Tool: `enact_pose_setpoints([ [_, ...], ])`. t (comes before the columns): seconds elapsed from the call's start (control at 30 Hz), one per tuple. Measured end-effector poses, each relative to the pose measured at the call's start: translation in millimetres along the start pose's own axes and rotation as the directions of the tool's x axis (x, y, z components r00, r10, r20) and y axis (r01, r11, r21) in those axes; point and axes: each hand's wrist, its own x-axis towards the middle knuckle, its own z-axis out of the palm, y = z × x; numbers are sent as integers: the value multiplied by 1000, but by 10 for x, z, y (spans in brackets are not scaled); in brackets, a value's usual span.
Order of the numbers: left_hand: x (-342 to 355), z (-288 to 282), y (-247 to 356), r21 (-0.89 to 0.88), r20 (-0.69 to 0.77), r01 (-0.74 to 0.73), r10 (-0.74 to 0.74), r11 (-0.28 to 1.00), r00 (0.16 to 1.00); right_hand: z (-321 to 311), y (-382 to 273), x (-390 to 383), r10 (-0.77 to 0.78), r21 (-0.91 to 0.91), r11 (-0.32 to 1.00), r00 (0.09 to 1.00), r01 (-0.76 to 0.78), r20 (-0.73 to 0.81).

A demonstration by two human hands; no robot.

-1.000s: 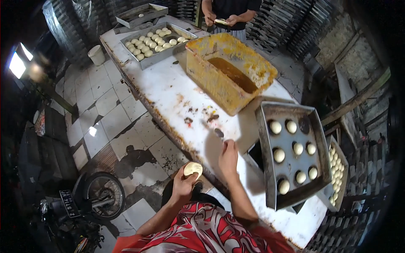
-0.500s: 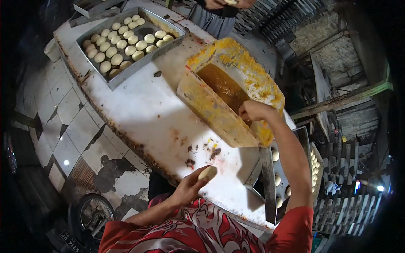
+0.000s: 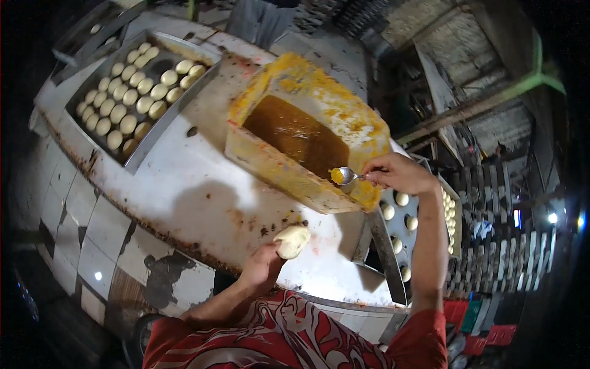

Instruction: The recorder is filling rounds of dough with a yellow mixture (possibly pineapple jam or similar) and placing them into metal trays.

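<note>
My left hand (image 3: 261, 265), near the table's front edge, is closed on a pale dough bun (image 3: 293, 242), which looks flattened with an uneven surface. My right hand (image 3: 398, 174) grips a metal spoon (image 3: 349, 176) by its handle. A lump of yellow paste (image 3: 336, 176) sits at the spoon's tip. The spoon hangs over the near right part of a large tub (image 3: 279, 184), whose walls are smeared with yellow. Inside the tub lies a brown-orange mass (image 3: 295, 135) with a glossy surface.
A metal tray (image 3: 169, 120) with rows of pale dough balls (image 3: 129, 97) stands at the far left of the white, stained table (image 3: 203, 178). Another tray (image 3: 393, 224) with dough balls is under my right forearm. A green-edged wooden beam (image 3: 485, 114) crosses the right side.
My right hand has lifted out of the tub, bringing the spoon with yellow paste into sight. The bun in my left hand has turned and looks flatter. The view has shifted.
</note>
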Motion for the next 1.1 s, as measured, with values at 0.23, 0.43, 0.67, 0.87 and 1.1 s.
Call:
enact_pose_setpoints([
  [0.23, 234, 809, -99, -280, -75, -115, 97, 953, 992, 1457, 544, -788, -307, 1, 884, 582, 468, -753],
  [0.43, -7, 856, -441, -344, -209, -235, 170, 909, 963, 2363, 1249, -478, -399, -94, 775, 369, 625, -839],
  [0.67, -824, 811, -999, 81, -309, -264, 276, 961, 910, 3011, 1946, -520, -441, -300, 895, 559, 330, -702],
  [0.87, -1219, 676, -1736, -42, -245, -415, 393, 909, 886, 2837, 1239, -1149, -303, 276, 797, 751, 537, -587],
  [1.1, -1638, 739, -2223, -35, -102, -156, 152, 987, 983, 2833, 983, -1577, -483, 560, 773, 849, 298, 214],
])
